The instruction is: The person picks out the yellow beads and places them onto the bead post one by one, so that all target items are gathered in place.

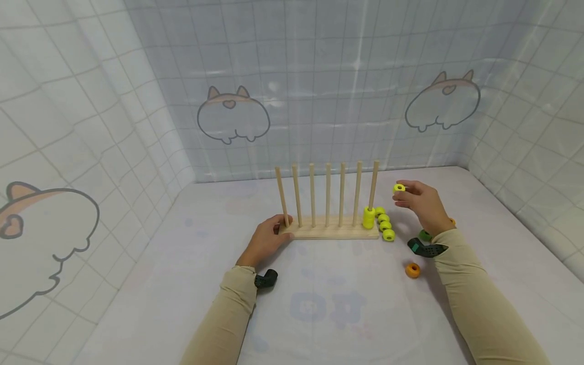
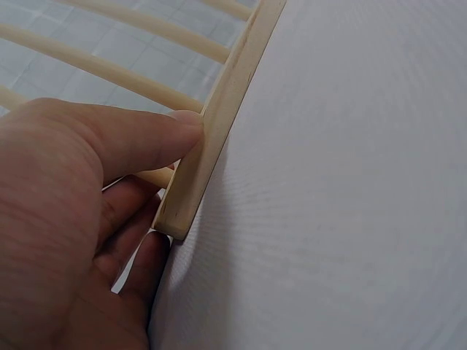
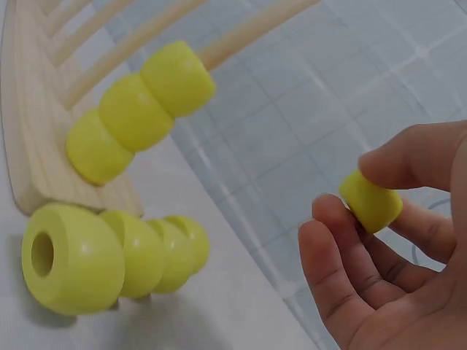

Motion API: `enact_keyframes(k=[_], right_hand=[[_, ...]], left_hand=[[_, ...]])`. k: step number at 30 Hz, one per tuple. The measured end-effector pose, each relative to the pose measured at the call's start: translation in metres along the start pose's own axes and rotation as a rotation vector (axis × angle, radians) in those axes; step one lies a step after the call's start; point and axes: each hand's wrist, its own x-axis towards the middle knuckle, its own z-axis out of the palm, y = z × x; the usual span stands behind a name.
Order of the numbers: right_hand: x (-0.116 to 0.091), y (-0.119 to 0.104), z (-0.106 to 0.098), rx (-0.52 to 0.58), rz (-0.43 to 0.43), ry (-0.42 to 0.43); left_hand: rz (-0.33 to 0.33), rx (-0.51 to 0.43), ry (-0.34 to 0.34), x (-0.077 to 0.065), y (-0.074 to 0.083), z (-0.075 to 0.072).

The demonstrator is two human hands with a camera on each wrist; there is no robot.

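Note:
My left hand (image 1: 266, 240) grips the left end of a wooden peg rack (image 1: 329, 232); in the left wrist view its thumb presses the front edge of the base while the other fingers reach behind the end. Several upright pegs stand along the rack. Yellow beads (image 3: 136, 113), three of them, are stacked on the rightmost peg. Up to the right of that peg, my right hand (image 1: 422, 204) pinches another yellow bead (image 3: 371, 202) between thumb and fingers, its hole facing up in the head view. Beside the rack's right end lies a row of several loose yellow beads (image 3: 73, 259).
An orange bead (image 1: 412, 270) lies on the white-covered table (image 1: 310, 284), left of the right forearm. A green bead (image 1: 425, 235) and another orange one (image 1: 452, 221) show partly behind the right wrist. Tiled-pattern sheets (image 1: 315, 66) enclose the table at the back and sides.

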Motion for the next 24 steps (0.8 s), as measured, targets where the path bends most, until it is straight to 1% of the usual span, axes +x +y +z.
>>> enact_keyframes(k=[4, 24], right_hand=[[0.001, -0.003, 0.001, 0.062, -0.018, 0.008], [-0.006, -0.029, 0.009, 0.133, -0.089, -0.045]], left_hand=[[-0.005, -0.005, -0.005, 0.000, 0.000, 0.000], [-0.018, 0.001, -0.014, 0.000, 0.000, -0.001]])
